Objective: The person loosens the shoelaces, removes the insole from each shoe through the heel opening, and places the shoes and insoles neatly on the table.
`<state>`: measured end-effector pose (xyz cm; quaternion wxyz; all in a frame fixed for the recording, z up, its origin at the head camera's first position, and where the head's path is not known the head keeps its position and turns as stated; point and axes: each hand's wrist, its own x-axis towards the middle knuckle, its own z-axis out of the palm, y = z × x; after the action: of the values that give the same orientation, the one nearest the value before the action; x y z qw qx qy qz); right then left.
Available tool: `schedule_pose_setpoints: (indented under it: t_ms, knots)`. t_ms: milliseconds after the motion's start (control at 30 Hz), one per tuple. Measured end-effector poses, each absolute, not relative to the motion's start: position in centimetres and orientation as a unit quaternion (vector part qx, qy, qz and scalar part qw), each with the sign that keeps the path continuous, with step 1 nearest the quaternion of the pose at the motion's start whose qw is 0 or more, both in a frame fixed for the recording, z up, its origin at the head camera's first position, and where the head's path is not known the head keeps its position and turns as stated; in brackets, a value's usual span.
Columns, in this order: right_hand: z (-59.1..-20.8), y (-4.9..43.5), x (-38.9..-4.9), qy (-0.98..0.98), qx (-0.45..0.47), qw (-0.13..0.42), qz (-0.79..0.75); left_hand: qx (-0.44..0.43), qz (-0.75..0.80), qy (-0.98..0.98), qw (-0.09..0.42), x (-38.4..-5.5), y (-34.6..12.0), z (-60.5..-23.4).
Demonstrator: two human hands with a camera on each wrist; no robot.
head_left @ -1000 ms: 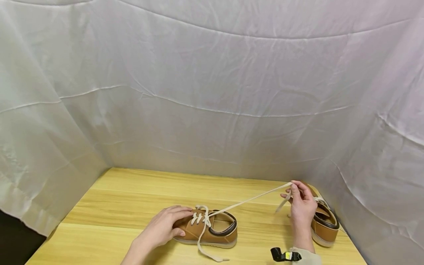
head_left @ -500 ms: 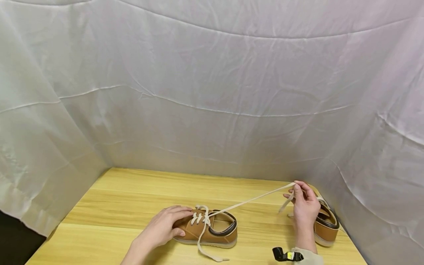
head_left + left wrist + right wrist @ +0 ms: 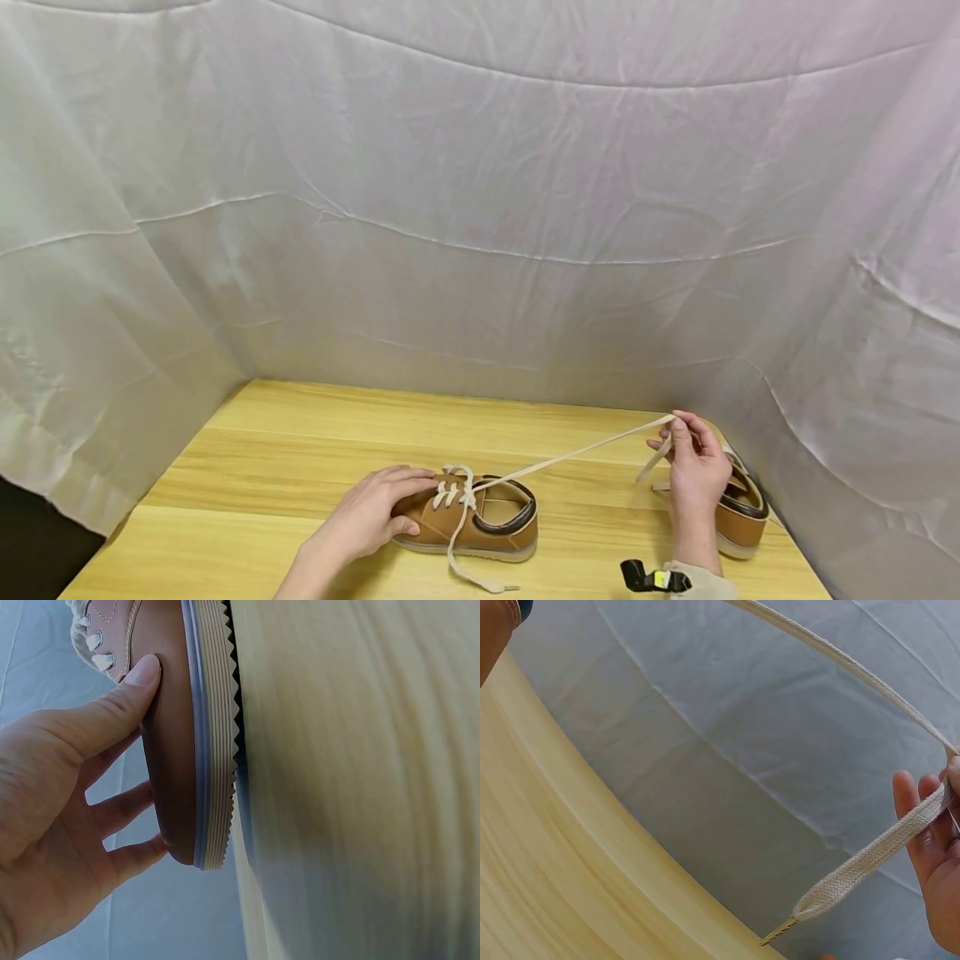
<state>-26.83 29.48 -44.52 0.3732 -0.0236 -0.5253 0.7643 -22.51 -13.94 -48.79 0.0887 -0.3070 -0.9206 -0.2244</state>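
A brown leather shoe (image 3: pixel 431 529) with a dark padded collar stands on the wooden table, toe to the left. My left hand (image 3: pixel 367 512) holds its toe. In the left wrist view, the thumb (image 3: pixel 142 673) lies along one side of the shoe and the fingers reach behind it. My right hand (image 3: pixel 697 475), raised at the right, pinches a cream shoelace (image 3: pixel 577 451) between thumb and forefinger. That lace runs taut from the knot at the shoe's throat. Its tipped tail (image 3: pixel 870 859) dangles below the fingers. The other lace end (image 3: pixel 480 580) droops over the shoe's near side onto the table.
A second brown shoe (image 3: pixel 738 527) stands at the table's right edge, partly hidden by my right hand. Grey-white cloth (image 3: pixel 480 317) hangs around the back and sides of the wooden table (image 3: pixel 300 442). A black strap mount (image 3: pixel 652 577) sits on my right wrist.
My right hand has moved slightly to the right, drawing the pinched shoelace with it and covering more of the second shoe. The left hand and the held shoe have stayed in place.
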Motion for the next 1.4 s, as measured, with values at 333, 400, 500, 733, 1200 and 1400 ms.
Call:
schedule_pose_setpoints:
  t_ms: [333, 400, 500, 733, 1200, 1400]
  knots:
    - [-44.4, 29.8, -26.8, -0.483, -0.024, 0.382, 0.787, -0.308, -0.228, -0.92, 0.086, -22.5, -13.9, -48.8]
    - [-44.3, 29.9, -26.7, -0.464, -0.023, 0.381, 0.799, -0.308, -0.228, -0.92, 0.087, -22.5, -14.0, -48.8]
    - [-44.3, 30.1, -26.7, -0.45, -0.023, 0.378, 0.809, -0.308, -0.226, -0.92, 0.088, -22.5, -14.0, -48.8]
    - [-44.3, 30.2, -26.8, -0.456, -0.029, 0.382, 0.803, -0.313, -0.223, -0.918, 0.093, -22.5, -14.0, -48.8]
    - [-44.4, 30.8, -26.6, -0.467, -0.059, 0.39, 0.792, -0.313, -0.222, -0.919, 0.092, -22.6, -14.0, -48.8]
    - [-44.4, 31.1, -26.6, -0.474, -0.066, 0.393, 0.785, -0.311, -0.223, -0.92, 0.091, -22.6, -14.0, -49.0]
